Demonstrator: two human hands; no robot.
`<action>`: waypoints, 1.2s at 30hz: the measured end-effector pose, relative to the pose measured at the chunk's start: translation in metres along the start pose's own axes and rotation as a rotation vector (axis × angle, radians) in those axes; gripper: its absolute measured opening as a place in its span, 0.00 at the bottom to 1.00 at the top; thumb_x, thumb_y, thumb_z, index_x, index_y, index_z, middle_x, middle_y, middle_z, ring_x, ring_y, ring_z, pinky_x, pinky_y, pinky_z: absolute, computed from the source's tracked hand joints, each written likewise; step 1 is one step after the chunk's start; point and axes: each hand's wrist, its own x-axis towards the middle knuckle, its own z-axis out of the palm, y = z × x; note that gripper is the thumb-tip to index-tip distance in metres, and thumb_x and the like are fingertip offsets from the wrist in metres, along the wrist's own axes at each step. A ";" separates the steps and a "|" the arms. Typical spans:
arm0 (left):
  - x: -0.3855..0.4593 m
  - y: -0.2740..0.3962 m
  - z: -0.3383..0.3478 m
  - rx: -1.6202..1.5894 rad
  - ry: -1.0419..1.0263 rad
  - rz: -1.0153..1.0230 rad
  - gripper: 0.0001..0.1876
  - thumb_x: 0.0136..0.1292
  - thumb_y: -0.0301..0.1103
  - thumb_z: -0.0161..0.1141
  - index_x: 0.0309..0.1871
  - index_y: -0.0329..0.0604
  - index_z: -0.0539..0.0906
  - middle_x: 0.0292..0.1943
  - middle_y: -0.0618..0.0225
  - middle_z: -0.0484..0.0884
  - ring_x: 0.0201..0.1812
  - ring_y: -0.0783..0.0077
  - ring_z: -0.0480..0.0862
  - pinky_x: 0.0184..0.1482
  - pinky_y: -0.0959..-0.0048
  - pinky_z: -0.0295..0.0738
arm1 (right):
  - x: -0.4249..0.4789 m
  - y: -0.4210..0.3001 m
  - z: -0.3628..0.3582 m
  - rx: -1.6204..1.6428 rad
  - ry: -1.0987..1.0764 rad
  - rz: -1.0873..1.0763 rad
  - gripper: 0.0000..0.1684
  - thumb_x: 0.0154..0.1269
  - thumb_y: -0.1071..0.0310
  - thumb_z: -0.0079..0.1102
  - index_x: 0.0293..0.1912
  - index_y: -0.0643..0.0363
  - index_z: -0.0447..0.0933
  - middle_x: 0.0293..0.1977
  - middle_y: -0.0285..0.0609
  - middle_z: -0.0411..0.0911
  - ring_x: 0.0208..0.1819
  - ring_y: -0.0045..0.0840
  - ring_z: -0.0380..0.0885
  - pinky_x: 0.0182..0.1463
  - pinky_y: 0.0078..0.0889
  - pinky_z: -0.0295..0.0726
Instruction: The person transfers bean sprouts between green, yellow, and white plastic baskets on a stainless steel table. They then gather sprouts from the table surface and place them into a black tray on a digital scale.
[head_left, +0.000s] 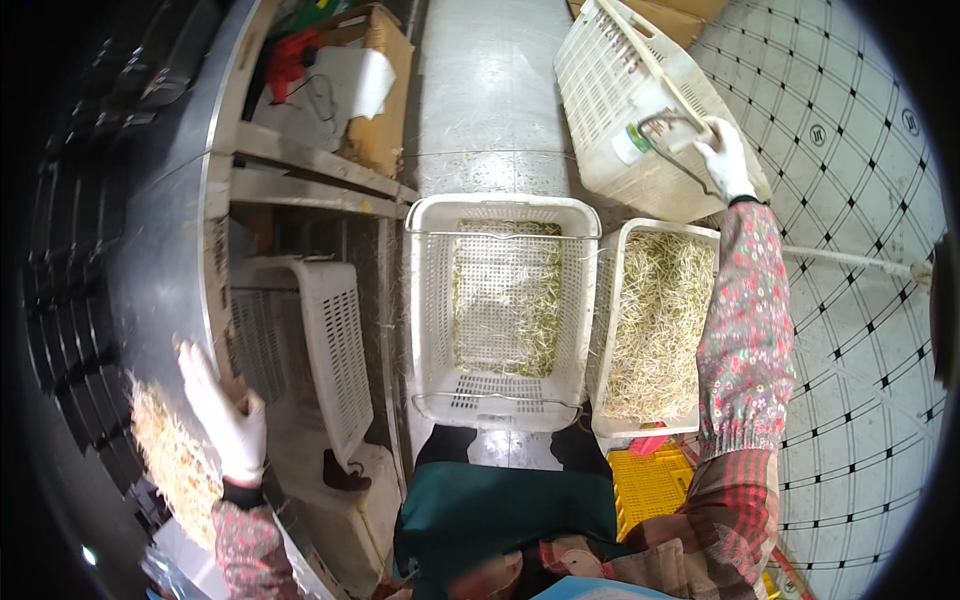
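Observation:
My right hand (724, 161), in a white glove, is closed on the rim of a tilted white plastic crate (615, 90) with a wire handle, at the upper right. My left hand (229, 424), also gloved in white, is spread at the edge of the metal table (161, 247), beside a heap of pale sprouts (176, 465). Before me stands a perforated white crate (581, 315) with wire handles and scattered bean sprouts (536, 315) on its bottom. To its right, a narrower white bin (611, 330) holds a thick layer of bean sprouts (660, 322).
Under the table are a cardboard box (390, 90) and a tilted white crate (341, 352). A yellow plastic crate (649, 487) lies at the lower right. A white pipe (847, 259) runs across the patterned floor (840, 360).

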 end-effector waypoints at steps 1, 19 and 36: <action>-0.002 -0.001 0.001 0.009 -0.001 0.000 0.47 0.44 0.13 0.57 0.73 0.34 0.52 0.71 0.45 0.56 0.73 0.44 0.54 0.72 0.57 0.50 | 0.001 -0.018 -0.006 0.044 -0.057 0.040 0.24 0.51 0.73 0.69 0.50 0.58 0.74 0.43 0.46 0.76 0.47 0.41 0.75 0.54 0.38 0.75; -0.005 0.003 -0.009 0.018 -0.092 -0.146 0.49 0.44 0.21 0.59 0.74 0.38 0.52 0.74 0.49 0.51 0.75 0.46 0.50 0.70 0.44 0.47 | -0.083 -0.322 -0.048 -0.121 -0.539 -0.594 0.06 0.56 0.68 0.59 0.30 0.58 0.74 0.25 0.44 0.74 0.27 0.29 0.76 0.28 0.33 0.79; -0.015 0.002 -0.007 0.033 -0.023 -0.103 0.47 0.45 0.27 0.58 0.73 0.38 0.53 0.72 0.49 0.54 0.73 0.43 0.52 0.69 0.44 0.52 | -0.430 -0.522 0.030 0.365 -0.819 -0.506 0.06 0.50 0.70 0.54 0.30 0.57 0.75 0.29 0.42 0.76 0.35 0.37 0.77 0.37 0.40 0.78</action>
